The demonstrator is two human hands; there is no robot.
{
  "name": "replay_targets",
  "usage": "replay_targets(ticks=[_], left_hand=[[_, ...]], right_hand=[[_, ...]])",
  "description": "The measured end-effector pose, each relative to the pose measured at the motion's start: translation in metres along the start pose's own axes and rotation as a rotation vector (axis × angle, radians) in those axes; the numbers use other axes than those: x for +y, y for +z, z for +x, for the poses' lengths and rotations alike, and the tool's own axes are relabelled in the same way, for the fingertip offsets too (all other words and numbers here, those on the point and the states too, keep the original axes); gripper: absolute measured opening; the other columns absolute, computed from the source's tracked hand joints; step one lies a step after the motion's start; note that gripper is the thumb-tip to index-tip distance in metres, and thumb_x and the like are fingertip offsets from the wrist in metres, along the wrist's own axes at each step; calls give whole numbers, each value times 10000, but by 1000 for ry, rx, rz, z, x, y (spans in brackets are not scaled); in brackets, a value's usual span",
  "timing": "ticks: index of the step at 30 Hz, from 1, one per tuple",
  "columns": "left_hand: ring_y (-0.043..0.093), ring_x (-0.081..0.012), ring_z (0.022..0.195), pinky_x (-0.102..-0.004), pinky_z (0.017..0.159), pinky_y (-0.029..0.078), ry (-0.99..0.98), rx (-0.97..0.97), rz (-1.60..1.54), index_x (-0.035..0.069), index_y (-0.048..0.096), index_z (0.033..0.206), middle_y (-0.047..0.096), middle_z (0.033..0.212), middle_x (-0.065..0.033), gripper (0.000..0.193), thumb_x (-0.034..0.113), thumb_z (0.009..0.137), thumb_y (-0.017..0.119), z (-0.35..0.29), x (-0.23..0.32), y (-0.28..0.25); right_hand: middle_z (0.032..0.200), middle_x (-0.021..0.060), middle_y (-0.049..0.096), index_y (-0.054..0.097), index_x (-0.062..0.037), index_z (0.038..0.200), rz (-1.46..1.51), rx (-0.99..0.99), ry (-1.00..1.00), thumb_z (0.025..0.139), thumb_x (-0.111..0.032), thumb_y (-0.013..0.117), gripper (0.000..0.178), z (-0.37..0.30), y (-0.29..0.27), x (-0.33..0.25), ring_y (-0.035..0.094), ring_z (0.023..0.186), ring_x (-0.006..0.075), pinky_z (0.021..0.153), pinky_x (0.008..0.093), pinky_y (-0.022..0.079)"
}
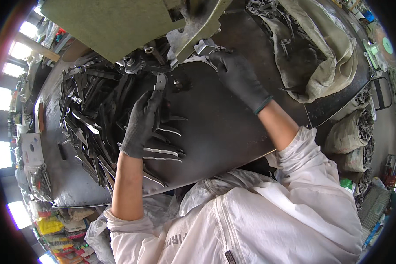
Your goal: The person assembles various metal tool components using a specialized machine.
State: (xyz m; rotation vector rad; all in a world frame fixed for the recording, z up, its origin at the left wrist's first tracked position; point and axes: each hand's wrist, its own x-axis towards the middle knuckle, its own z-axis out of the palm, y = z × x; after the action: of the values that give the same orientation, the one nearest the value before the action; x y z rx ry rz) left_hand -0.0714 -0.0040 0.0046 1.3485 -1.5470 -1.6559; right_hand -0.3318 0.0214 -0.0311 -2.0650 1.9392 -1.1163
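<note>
My left hand (140, 119), in a dark grey glove, is closed around a flat metal piece (161, 82) with a rounded, holed end pointing up. My right hand (240, 77), gloved alike, pinches at the end of a curved, light metal strip (200, 58) beneath the machine head (193, 33). The fingertips there are partly hidden by a small metal block (205, 46). Beside and under my left hand lie several curved metal blanks (165, 152) with wavy edges. A large heap of dark metal blanks (94, 114) spreads to its left.
The machine's green-grey housing (110, 26) hangs over the far side of the dark metal table (233, 123). At the far right, a greyish cloth sack (334, 61) lies with metal parts in its mouth. Filled bags (347, 136) stand beyond the table's right edge; a white box (32, 148) is at left.
</note>
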Motion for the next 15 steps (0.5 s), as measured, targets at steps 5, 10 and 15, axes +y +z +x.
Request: replay_targets(ticks=[5, 10, 15], left_hand=[[555, -88, 610, -217, 555, 429, -48, -34, 57, 8, 564, 1014, 600, 768, -36, 379, 369, 921, 500, -7, -1, -9], [541, -62, 585, -180, 505, 388, 29, 3, -79, 9, 566, 1004, 601, 765, -27, 414, 407, 923, 482, -1, -25, -12], [537, -62, 594, -192, 517, 401, 7, 17, -3, 7, 568, 1000, 599, 764, -27, 384, 374, 929, 483, -6, -18, -11]], right_hand=[[889, 133, 615, 596, -65, 911, -124, -2, 129, 797, -119, 564, 130, 4, -4, -10, 604, 796, 322, 746, 412, 483], [854, 165, 620, 621, -62, 894, -115, -7, 62, 796, -163, 579, 147, 23, -2, -42, 610, 801, 324, 729, 415, 486], [791, 180, 627, 645, -52, 824, -254, -85, -158, 780, -189, 602, 150, 37, 50, 8, 621, 762, 332, 690, 414, 494]])
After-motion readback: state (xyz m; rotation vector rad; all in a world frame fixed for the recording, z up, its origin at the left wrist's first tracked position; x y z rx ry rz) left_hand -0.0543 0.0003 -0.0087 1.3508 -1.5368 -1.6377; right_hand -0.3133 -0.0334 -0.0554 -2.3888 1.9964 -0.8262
